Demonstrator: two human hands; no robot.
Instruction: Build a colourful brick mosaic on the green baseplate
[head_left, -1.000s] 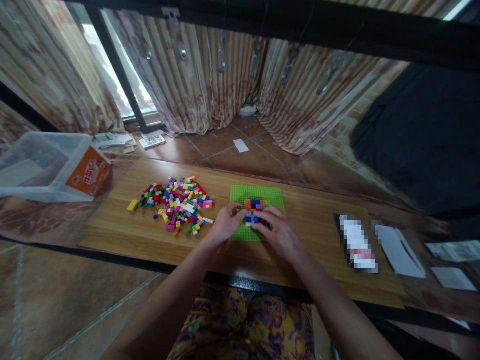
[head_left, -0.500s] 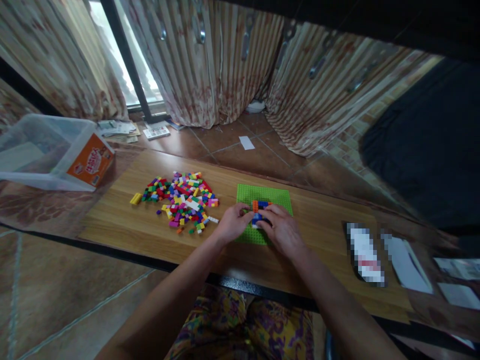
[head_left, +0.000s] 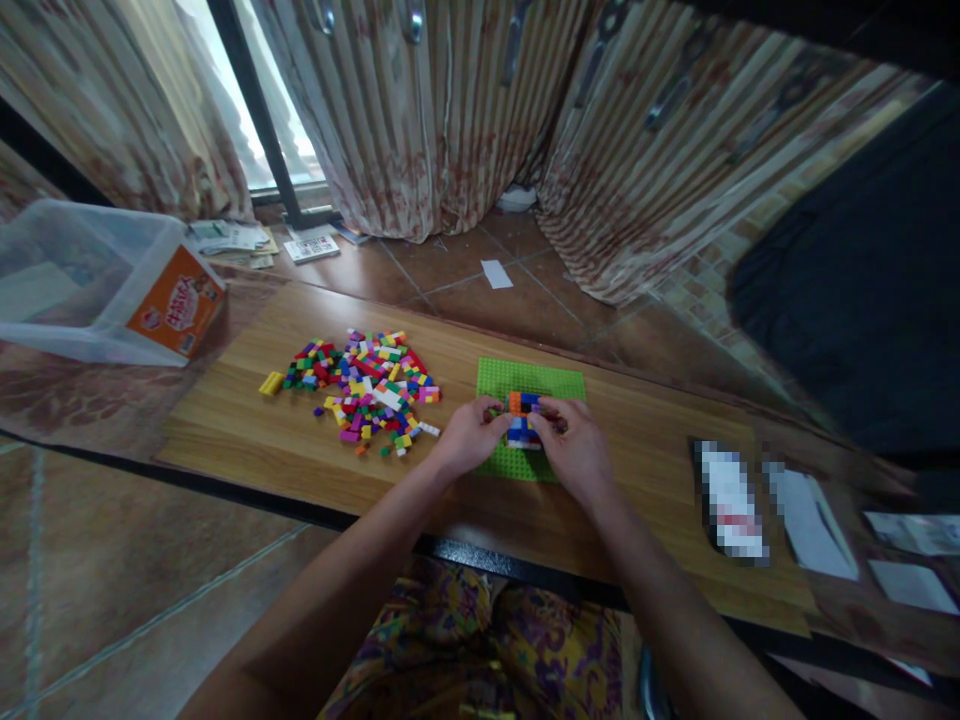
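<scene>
A green studded baseplate (head_left: 531, 372) lies on the wooden table in front of me. On it sits a small build of toy building bricks (head_left: 523, 433), with orange, blue and white parts showing. My left hand (head_left: 474, 436) grips the build's left side between thumb and fingers. From the right, my right hand (head_left: 579, 446) closes its thumb and fingers on the other side of the build. My fingers hide part of the bricks. To the left of the baseplate lies a loose pile of colourful bricks (head_left: 375, 385), and a yellow brick (head_left: 271, 383) rests at its left end.
At the far left stands a clear plastic bin (head_left: 97, 335) with an orange label. A blurred-out dark and white object (head_left: 731, 505) and papers (head_left: 814, 525) lie on the right. The table's dark front edge (head_left: 480, 568) runs close to my lap.
My right hand has shifted slightly to the right, with its fingers curled more, so more of the blue bricks shows. The view has tilted slightly. My left hand stays at the build.
</scene>
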